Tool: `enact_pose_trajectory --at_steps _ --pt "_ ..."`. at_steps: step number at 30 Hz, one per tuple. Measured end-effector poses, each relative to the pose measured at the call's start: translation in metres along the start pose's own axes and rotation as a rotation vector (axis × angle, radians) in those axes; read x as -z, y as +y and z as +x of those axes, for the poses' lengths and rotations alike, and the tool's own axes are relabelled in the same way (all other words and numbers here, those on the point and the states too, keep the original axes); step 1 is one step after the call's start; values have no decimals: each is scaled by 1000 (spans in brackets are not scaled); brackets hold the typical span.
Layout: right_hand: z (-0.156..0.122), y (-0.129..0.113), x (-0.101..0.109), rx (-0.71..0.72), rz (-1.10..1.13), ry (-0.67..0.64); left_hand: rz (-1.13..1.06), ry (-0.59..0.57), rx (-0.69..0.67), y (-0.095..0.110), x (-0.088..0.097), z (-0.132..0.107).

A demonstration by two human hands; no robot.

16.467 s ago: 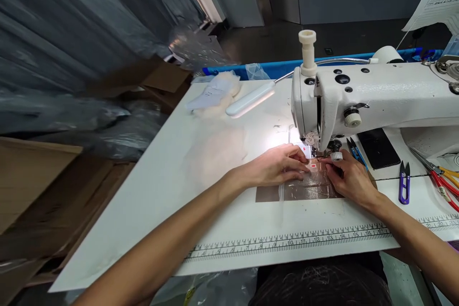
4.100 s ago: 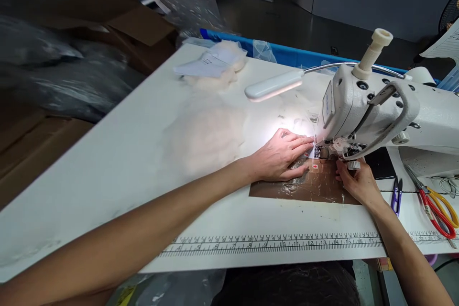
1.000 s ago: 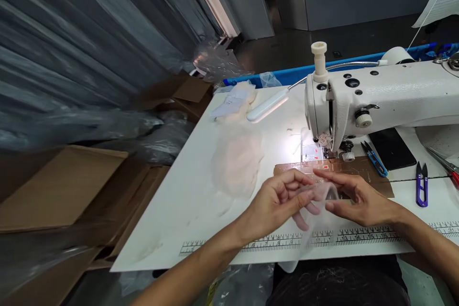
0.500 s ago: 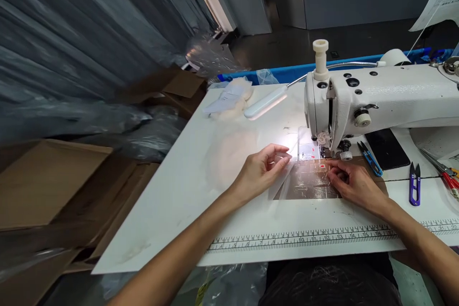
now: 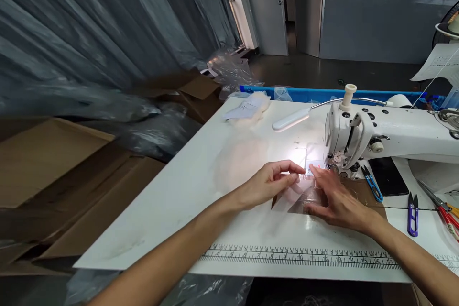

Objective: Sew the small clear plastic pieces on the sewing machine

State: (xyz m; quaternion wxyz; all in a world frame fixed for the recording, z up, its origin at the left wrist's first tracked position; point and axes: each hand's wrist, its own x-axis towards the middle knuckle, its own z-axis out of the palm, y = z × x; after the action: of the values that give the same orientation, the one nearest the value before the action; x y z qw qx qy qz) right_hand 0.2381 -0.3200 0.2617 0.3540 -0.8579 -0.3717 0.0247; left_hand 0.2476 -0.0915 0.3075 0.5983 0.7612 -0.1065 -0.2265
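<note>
My left hand (image 5: 270,182) is closed, thumb and fingertips pinching the edge of a thin, sheer pale fabric (image 5: 294,195) just left of the needle area. The fabric's lower part hangs in a fold over the table. My right hand (image 5: 335,198) lies with fingers stretched and thumb apart, its fingertips on the bed of the white sewing machine (image 5: 412,129), beside the presser foot. Partly under that hand is a brown, shiny plate (image 5: 364,196). The fingers hide much of the stitching spot.
A lit lamp (image 5: 291,119) hangs over the table (image 5: 172,220). To the right lie blue snips (image 5: 373,184), a black phone (image 5: 389,178), purple snips (image 5: 412,216) and red-handled scissors (image 5: 444,215). A ruler strip (image 5: 304,256) runs along the front; cardboard boxes (image 5: 57,158) stand left.
My right hand has moved left and spread its fingers by the presser foot. My left hand still pinches, with more sheer fabric lifted below it. The camera view has tilted up.
</note>
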Motion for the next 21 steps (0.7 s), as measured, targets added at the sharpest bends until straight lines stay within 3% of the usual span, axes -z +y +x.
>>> enact_pose_trajectory --at_steps 3,7,10,13,17,21 --pt "6 -5 0 -26 130 -68 -102 5 12 3 3 0" --pt "2 -1 5 -270 335 -116 -125 234 -25 3 11 5" --pt "-3 9 8 -501 322 15 53 297 -56 -3 12 15" --pt "-6 17 7 -537 299 90 432 337 -209 -13 10 33" --pt "-7 21 3 -459 242 129 872 226 -393 -24 9 73" --pt "-9 23 1 -463 279 147 980 102 -443 -24 5 114"
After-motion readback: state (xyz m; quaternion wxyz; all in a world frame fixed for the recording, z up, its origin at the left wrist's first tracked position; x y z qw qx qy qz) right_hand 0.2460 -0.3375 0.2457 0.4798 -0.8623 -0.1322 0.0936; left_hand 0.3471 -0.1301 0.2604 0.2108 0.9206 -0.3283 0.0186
